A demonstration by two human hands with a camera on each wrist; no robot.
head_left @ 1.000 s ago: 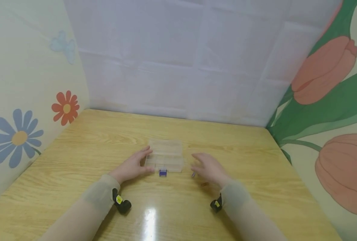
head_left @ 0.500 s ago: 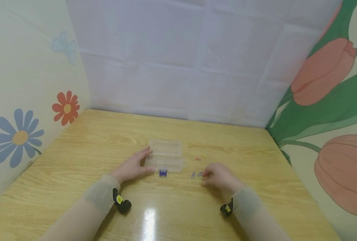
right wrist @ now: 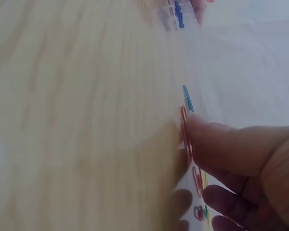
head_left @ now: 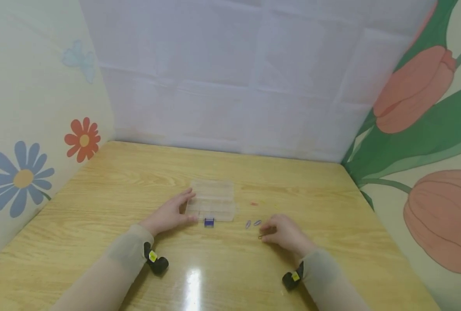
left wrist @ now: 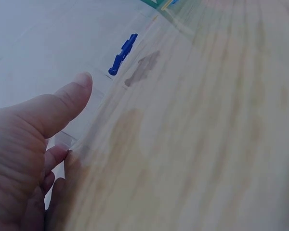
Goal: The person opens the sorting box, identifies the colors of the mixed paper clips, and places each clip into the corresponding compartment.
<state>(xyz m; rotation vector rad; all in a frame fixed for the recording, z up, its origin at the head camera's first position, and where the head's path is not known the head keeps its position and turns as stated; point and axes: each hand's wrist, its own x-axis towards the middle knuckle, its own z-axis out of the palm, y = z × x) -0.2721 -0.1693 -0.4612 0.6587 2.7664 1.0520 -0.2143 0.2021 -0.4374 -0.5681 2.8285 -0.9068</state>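
Orange paper clip (right wrist: pixel 185 126) lies pinned under right thumb (fingers (right wrist: pixel 231 192) curled, none gripping).

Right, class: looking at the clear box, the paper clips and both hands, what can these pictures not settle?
- Clear box: head view too small, plastic see-through; contents unreadable.
- Paper clips: tiny in the head view; the right hand covers some, so no count.
- Right wrist view: blurred; the thumb hides whether a clip is pinched.
- Left hand: fingers partly cut off in the left wrist view.

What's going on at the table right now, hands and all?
Left hand rests against clear plastic box. Right hand, fingers curled, on loose paper clips beside the box. Nothing between clips and box.
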